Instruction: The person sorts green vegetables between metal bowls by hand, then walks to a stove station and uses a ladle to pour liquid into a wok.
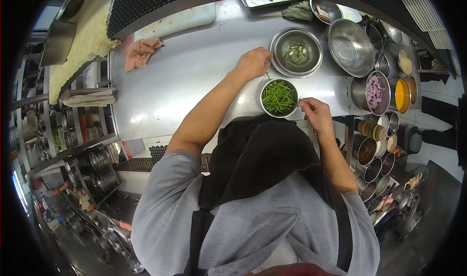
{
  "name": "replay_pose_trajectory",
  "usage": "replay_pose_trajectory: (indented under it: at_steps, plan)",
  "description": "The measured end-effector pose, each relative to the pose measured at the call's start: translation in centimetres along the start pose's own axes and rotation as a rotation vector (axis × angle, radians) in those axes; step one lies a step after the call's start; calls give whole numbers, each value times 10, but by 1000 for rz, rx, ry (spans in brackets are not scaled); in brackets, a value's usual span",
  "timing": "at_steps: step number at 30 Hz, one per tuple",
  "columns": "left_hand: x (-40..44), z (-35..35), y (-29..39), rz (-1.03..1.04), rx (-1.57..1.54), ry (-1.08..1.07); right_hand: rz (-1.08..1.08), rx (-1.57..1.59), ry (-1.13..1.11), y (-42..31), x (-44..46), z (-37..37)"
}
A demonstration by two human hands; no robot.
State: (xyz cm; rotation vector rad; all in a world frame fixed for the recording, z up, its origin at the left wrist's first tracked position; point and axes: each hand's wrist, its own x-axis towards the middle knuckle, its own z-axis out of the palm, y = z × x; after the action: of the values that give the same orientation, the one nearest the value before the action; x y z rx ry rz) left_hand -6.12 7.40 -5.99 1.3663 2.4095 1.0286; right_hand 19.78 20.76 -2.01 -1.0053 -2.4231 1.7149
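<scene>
My left hand [254, 63] is closed in a pinch beside the left rim of a wide metal bowl [317, 68]. A thin green stalk [267, 75] hangs below its fingertips. Inside that bowl lie a few loose green stalks [296, 52]. Nearer to me stands a smaller round metal container [263, 106] filled with cut green stalks [278, 97]. At its right rim my right hand [317, 113] has thumb and fingers pressed together. A small dark bit shows at those fingertips, too small to name.
A crumpled pink cloth [142, 53] and a white cutting board [182, 22] lie at the left. To the right stand a large metal bowl [351, 47], a pot of sliced purple onion [374, 91] and an orange-filled container [402, 95]. Another person [51, 193] is far left.
</scene>
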Motion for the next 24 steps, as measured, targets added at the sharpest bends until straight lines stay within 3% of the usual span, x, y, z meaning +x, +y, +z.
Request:
replay_pose_trajectory:
  at_steps: [2,4,5,7,8,11,14,15,16,17,19,20,23,24]
  plan:
    - [-7,-5,6,70,-74,94,6,-32,-22,-6,1,0]
    - [-7,-14,13,-204,-327,126,5,-13,-27,-9,7,3]
    - [-10,-7,8,-209,-328,125,5,2,-38,-11,8,5]
    - [-11,11,-10,-149,-45,49,-15,-12,-53,-15,14,8]
    - [-15,19,-17,-148,-43,57,-31,-24,-63,-18,18,10]
    - [-35,26,-6,-24,98,-206,-38,-37,-84,-25,19,11]
    - [-45,50,-20,108,174,-62,-92,-188,-60,-23,17,9]
    - [-43,50,-20,17,221,-240,-70,-217,-87,-23,16,8]
    - [-46,65,-33,-85,191,-249,21,-428,-128,-34,14,4]
    - [-55,78,-46,14,189,-68,-22,-397,-96,-28,13,6]
    - [-58,63,-41,45,149,8,-79,-194,-41,-5,22,12]
    - [-59,46,-28,-36,165,-21,-75,-26,-58,-1,23,14]
    - [-64,41,-32,-73,227,26,-85,40,-131,-14,25,11]
    - [-64,38,-33,-194,146,76,-82,86,-145,-17,25,13]
